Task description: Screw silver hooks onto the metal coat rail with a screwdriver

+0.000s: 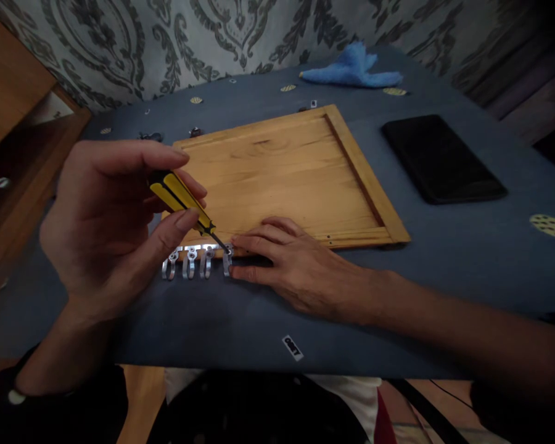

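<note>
My left hand [106, 222] is closed around the yellow and black handle of a small screwdriver [180, 197]. The tool slants down to the right, and its tip meets the rightmost of several silver metal hooks [227, 264]. These hooks line the near edge of a framed wooden board [268, 179], joined by a thin metal strip [194, 248]. Over that same edge lies my right hand [300, 265], its thumb and index finger on either side of the rightmost hook, touching it. Its other fingers rest on the wood. Any screw under the tip is too small to make out.
A black phone or tablet [444, 159] lies right of the board on the blue-grey tablecloth [203, 327]. Behind are a blue cloth [351, 69] and small dark metal pieces [195, 132]. A wooden cabinet [13, 74] stands at left; a patterned curtain [240, 37] hangs behind.
</note>
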Tool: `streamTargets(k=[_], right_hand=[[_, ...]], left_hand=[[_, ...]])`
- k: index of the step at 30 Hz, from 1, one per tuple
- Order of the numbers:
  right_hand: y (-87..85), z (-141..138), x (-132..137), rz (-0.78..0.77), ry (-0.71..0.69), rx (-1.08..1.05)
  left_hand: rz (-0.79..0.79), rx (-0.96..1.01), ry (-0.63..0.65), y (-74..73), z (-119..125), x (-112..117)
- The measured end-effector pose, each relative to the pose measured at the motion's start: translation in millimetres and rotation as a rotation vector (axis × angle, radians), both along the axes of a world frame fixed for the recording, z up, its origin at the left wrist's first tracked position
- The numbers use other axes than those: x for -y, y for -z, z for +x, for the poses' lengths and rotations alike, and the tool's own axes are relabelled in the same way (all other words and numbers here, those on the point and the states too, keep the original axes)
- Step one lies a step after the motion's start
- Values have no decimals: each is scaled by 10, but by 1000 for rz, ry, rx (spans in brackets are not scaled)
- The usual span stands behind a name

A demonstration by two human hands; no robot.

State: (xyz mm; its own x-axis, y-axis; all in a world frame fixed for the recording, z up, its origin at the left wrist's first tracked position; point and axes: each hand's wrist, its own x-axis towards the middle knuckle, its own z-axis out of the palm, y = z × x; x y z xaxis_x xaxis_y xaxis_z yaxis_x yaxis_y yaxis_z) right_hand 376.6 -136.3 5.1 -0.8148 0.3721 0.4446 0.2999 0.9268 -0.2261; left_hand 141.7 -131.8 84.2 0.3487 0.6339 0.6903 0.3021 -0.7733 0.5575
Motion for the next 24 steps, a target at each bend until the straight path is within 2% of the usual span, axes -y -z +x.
streamTargets(k=[3,9,20,24], right_hand=[[8,-2,-2,6,9,-1],[-5,10,8,-20,-4,11],[-1,6,-9,-2,-5,21],[15,0,-14,7,-7,-3]], left_hand=[[32,-36,-8,15,-33,-28],[158,-29,-160,58,-46,-59],[-14,72,4,28,53,-12],[-25,49,-59,42,11,-37]])
